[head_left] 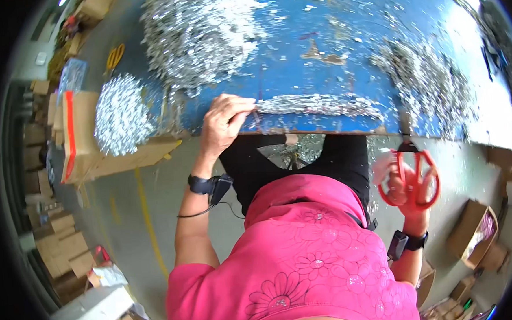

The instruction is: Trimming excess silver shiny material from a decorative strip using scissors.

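Observation:
A long, narrow bundle of silver tinsel [322,104] lies along the front edge of the blue table. At its left end my left hand [224,122] is closed, thumb and fingers pinched on the tinsel. Off the table's front edge, to the right, my right hand [401,194] grips a pair of scissors [435,190] by the red handles. Their blades point away from me, toward the table edge. Part of the right hand is hidden behind the handles.
A big heap of silver tinsel [203,35] covers the table's far left; another pile [431,87] lies at the right. More tinsel [123,117] fills a cardboard box [84,131] at the left, near yellow-handled scissors [114,57]. An open carton [474,232] stands on the floor at right.

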A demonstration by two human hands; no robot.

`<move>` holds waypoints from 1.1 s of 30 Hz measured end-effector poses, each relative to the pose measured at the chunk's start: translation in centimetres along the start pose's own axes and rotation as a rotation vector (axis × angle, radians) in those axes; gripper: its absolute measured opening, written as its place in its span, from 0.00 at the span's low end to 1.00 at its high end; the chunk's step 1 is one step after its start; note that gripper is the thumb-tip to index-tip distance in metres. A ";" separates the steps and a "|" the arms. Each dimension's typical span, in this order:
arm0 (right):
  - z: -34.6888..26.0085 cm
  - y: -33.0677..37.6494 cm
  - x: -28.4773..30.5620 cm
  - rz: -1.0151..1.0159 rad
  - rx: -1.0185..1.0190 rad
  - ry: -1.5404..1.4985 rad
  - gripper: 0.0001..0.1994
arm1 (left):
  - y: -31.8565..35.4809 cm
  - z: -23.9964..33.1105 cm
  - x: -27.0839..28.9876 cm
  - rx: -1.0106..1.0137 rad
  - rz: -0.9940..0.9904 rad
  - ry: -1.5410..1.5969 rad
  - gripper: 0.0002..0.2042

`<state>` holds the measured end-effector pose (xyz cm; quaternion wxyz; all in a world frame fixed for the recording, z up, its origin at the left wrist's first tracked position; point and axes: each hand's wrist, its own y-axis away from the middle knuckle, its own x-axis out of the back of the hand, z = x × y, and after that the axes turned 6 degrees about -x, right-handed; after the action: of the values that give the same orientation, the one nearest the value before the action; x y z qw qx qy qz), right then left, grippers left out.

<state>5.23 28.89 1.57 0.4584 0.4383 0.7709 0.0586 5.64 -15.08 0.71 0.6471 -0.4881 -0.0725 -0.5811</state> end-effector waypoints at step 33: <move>2.5 -2.0 -2.1 -0.021 -0.066 0.495 0.47 | 0.2 0.4 0.2 0.024 -0.026 -0.016 0.11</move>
<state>6.31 25.32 0.54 0.2702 0.3872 0.8620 0.1845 6.05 -14.99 0.90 0.6448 -0.4840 -0.0911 -0.5845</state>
